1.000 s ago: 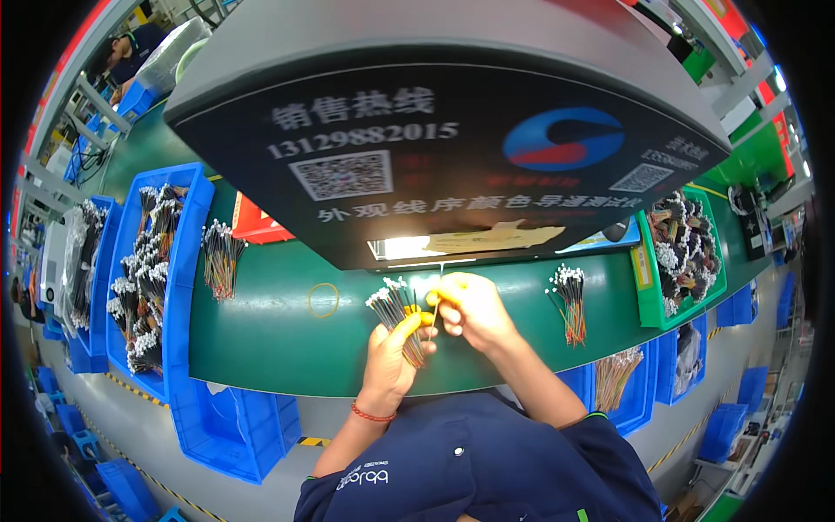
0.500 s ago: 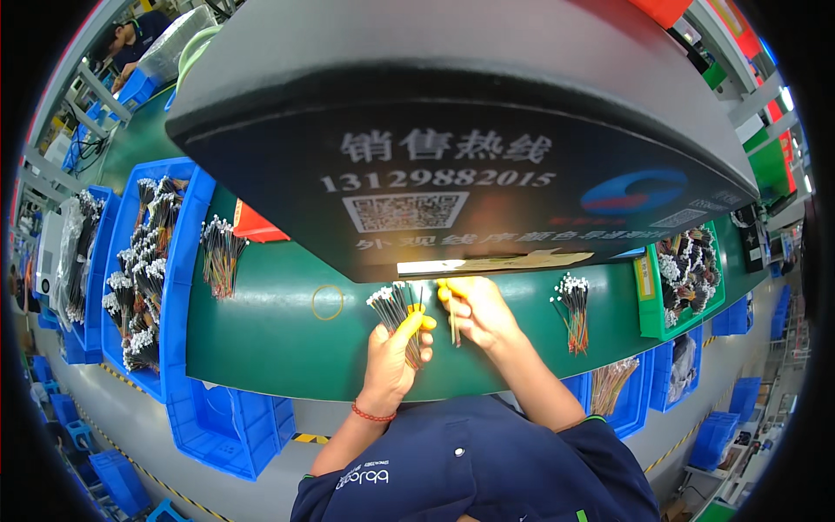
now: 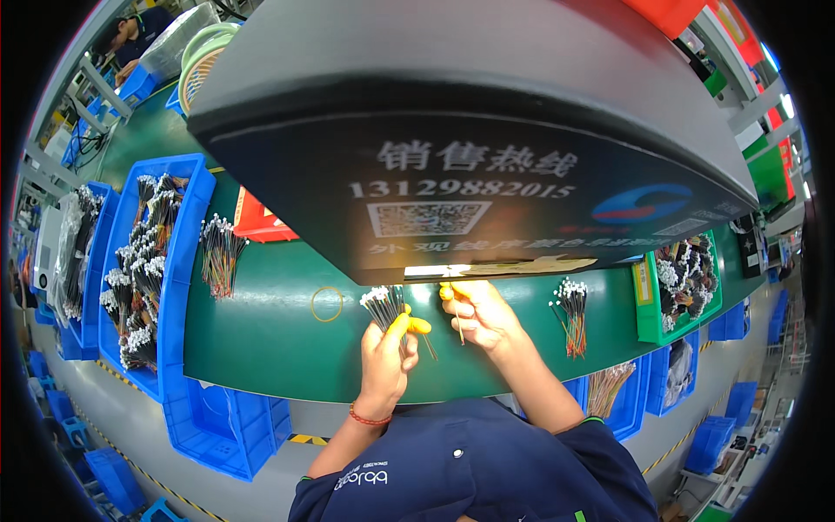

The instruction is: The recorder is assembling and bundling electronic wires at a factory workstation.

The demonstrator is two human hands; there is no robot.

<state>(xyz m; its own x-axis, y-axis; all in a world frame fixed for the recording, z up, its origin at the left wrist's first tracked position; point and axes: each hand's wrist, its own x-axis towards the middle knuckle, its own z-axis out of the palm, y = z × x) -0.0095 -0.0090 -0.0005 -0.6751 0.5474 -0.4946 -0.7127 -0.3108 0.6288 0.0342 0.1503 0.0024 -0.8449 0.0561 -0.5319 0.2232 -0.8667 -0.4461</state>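
Cables in both hands point(image 3: 385, 358), just on the near side of the black machine housing point(image 3: 487, 174).
The left hand is wrapped round a cable bundle point(image 3: 379, 303) near the housing's lower edge; the right hand point(image 3: 481, 315) pinches what looks like one thin cable point(image 3: 460, 329) beside that edge. A stray strand point(image 3: 430, 346) juts from the held bundle: a slackened grip could let it slip, and the pinched cable could snag on the housing.

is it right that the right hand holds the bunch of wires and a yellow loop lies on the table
No, the head view shows the left hand holding the bunch of wires; the yellow loop does lie on the table.
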